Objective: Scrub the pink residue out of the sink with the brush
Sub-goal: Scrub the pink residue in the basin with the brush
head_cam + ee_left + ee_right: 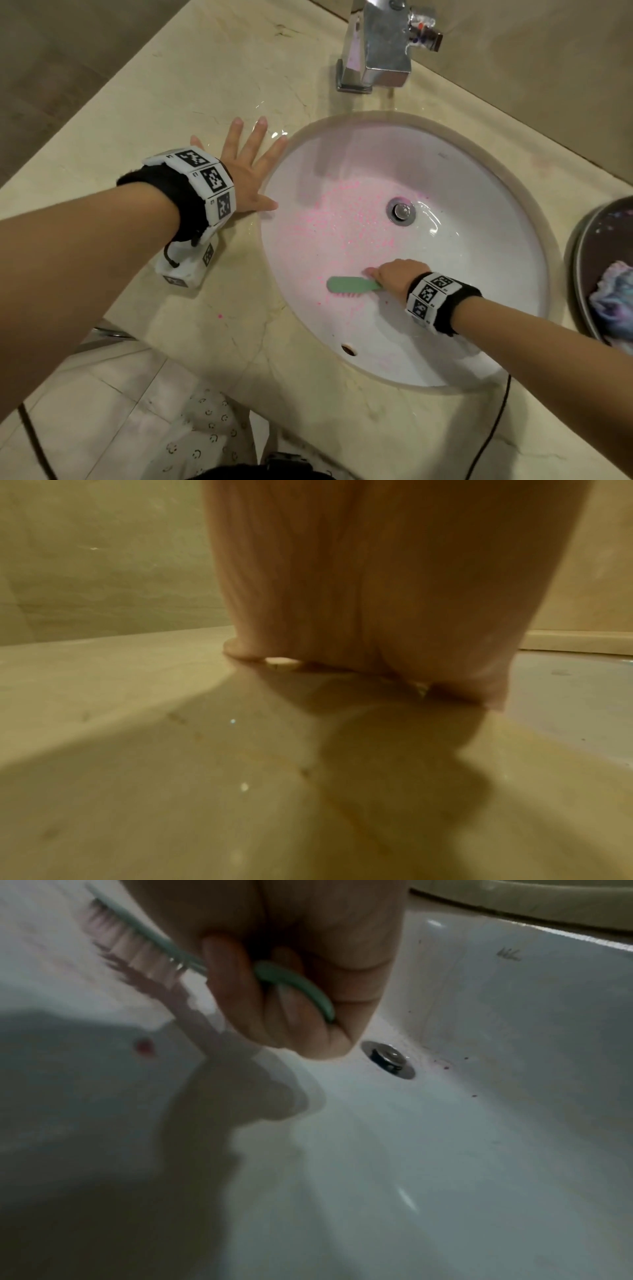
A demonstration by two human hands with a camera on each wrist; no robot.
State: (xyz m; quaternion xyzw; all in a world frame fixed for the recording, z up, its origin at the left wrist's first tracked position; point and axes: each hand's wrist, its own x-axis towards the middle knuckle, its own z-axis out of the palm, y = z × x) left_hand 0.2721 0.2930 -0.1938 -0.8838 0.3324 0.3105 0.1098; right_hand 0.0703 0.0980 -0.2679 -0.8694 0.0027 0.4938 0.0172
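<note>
The right hand [394, 275] is curled round the handle end of the small mint-green plastic scrubbing brush [352, 286], with the fingers [236, 993] wrapped under the looped tail of the handle. The brush head lies inside the white oval ceramic sink [479, 274], on the near-left slope below and left of the chrome drain [400, 210], bristles down against the basin.

Handling: the brush appears light and rigid, with soft pale bristles [130, 942] that likely flex under pressure. Wet plastic may turn in the grip, so hold the handle well back from the bristles with the whole hand, not the fingertips.

The pink speckled residue [329, 219] spreads left of the drain and down toward the brush; scattered specks also lie right of the drain.

The left hand [246, 174] lies flat with fingers spread on the beige marble table [191, 85], touching the rim left of the drain, holding nothing and bracing the body
</note>
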